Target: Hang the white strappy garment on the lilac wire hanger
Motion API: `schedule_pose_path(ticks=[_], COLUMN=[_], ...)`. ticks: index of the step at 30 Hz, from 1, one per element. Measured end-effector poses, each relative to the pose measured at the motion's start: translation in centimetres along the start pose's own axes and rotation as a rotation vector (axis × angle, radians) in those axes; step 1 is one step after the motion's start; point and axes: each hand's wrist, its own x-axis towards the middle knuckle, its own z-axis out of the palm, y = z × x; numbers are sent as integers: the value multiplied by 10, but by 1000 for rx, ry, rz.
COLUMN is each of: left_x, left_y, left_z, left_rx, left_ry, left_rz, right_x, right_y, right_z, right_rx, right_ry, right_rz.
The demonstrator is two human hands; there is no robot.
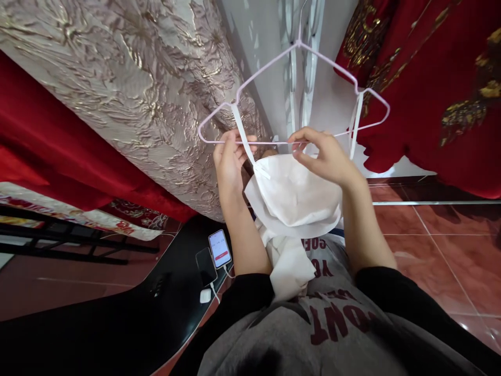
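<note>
A pale pink clothes hanger (270, 65) spreads out in front of me, with a white strappy top (297, 190) hanging from its shoulders by two thin straps. My left hand (230, 162) is around the left part of the hanger's bottom bar, its fingers loosely curled beside the left strap. Thumb and index finger of my right hand (326, 156) come together at the middle of that same bar. The top's upper edge is just below my hands, and its lower folds drape onto my lap. Behind the fabric, part of the left fingers is hidden.
Beige embossed cloth (148, 94) hangs at the left, and red embroidered cloth (426, 99) at the right. On a black glossy bench (117, 318) lie a lit phone (219, 248), a dark phone (205, 267) and a small white case (205, 296). Red floor tiles (438, 250) extend to the right.
</note>
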Motion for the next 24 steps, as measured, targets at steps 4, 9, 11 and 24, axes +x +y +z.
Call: schedule_pose_path(ticks=[4, 9, 11, 24], left_x=[0, -8, -17, -40], left_y=[17, 39, 44, 72], left_z=[-13, 1, 10, 15], left_rx=[59, 255, 387, 424], left_ry=[339, 454, 186, -145], left_rz=[153, 733, 627, 177], right_x=[-17, -18, -18, -19], right_y=[1, -6, -7, -1], right_z=[24, 17, 13, 15], right_rx=[-72, -97, -119, -146], right_ry=[225, 185, 186, 295], right_rz=[-7, 1, 6, 7])
